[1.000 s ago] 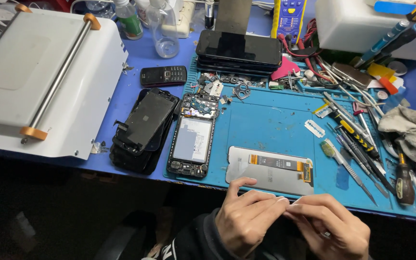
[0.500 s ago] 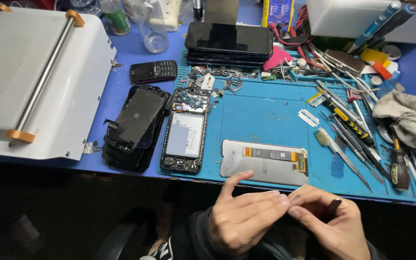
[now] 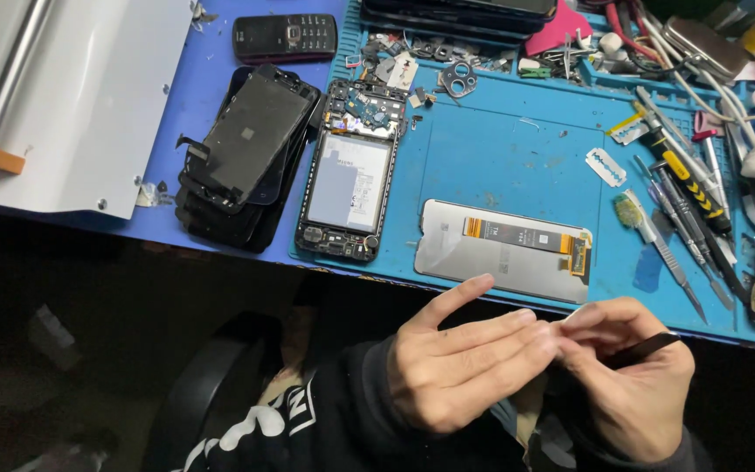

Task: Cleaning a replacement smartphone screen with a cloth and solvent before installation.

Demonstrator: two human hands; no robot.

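Fingertips of both hands meet below the near edge of the desk (image 3: pixel 220 218), working at something very small and pale pinched between them; what it is cannot be told. The left hand (image 3: pixel 456 367) has its fingers stretched out flat toward the right hand (image 3: pixel 631 385), which is curled closed around a slim dark tool (image 3: pixel 648 347) whose long axis runs left to right, tip toward the left fingers. This looks like a peeling or picking step, calling for a fine, steady pull. Just beyond the hands lies a detached phone screen (image 3: pixel 504 249), lengthwise left to right, back side up, on the blue mat (image 3: pixel 500 157).
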